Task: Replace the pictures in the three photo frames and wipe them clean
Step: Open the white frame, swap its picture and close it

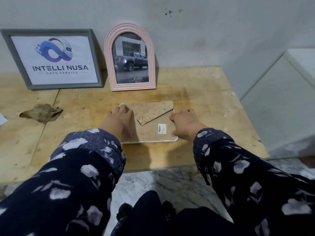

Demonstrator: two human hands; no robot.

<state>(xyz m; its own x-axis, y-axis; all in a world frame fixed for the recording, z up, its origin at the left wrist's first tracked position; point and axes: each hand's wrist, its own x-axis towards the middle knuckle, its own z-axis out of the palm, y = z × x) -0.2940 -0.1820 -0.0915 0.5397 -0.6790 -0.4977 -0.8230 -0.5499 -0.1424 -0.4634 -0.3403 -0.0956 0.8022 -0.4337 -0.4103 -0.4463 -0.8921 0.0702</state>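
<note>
Three photo frames show: a white rectangular frame (pixel 148 141) lying face down at centre frame, brown backing board up, near the front edge of the worn wooden table (pixel 204 99); a grey rectangular frame (pixel 51 58) upper left and a pink arched frame (pixel 129 57) beside it, both leaning on the wall. Two hands rest on the white frame, left hand (pixel 120 116) and right hand (pixel 185 120), fingers spread flat over its side edges. One crumpled brown cloth (pixel 41 113) lies at left; bare tabletop spreads right.

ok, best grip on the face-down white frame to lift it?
Probably the two short side edges, coming in from left and right. The white frame lies flat, face down, backing and stand uppermost; only its thin rim is free. Left hand and right hand already rest there.
</note>
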